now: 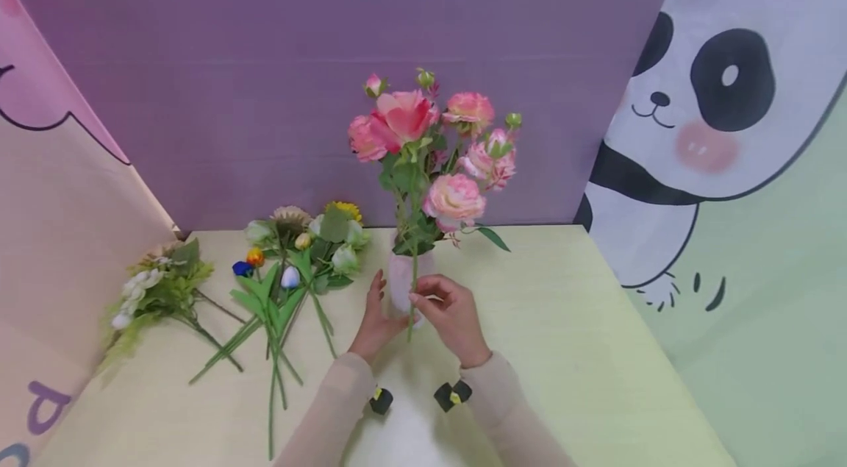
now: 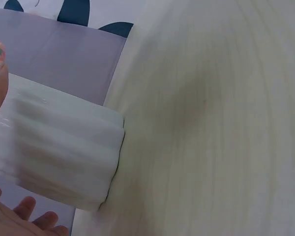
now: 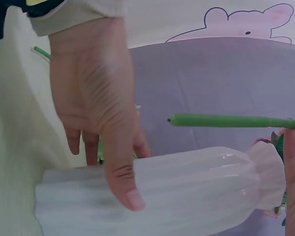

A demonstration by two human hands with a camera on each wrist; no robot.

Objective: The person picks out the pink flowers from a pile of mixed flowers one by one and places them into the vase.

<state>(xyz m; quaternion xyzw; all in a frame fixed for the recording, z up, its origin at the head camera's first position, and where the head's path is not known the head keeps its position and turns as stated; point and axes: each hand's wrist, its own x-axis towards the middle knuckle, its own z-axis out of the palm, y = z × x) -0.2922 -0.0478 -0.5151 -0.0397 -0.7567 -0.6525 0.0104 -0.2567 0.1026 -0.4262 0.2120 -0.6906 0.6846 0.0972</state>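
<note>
A pale, fluted vase (image 1: 401, 283) stands on the table holding pink roses (image 1: 455, 201) with leaves and small buds. Beside its left side is my left hand (image 1: 379, 323), thumb and fingers spread around the lower part. The left wrist view shows those fingertips (image 2: 27, 211) apart from the vase wall; whether the thumb touches it I cannot tell. My right hand (image 1: 453, 316) pinches the green stem (image 1: 415, 268) of a large pink flower (image 1: 404, 118) in front of the vase. The stem's lower end (image 3: 187, 120) hangs free outside the vase in the right wrist view.
Left of the vase lie several loose artificial flowers, among them a blue bloom (image 1: 242, 268), an orange bloom (image 1: 254, 256) and a yellow flower (image 1: 345, 210). A white-flowered bunch (image 1: 140, 287) lies farther left. A purple panel (image 1: 265, 84) rises behind the table (image 1: 562, 349).
</note>
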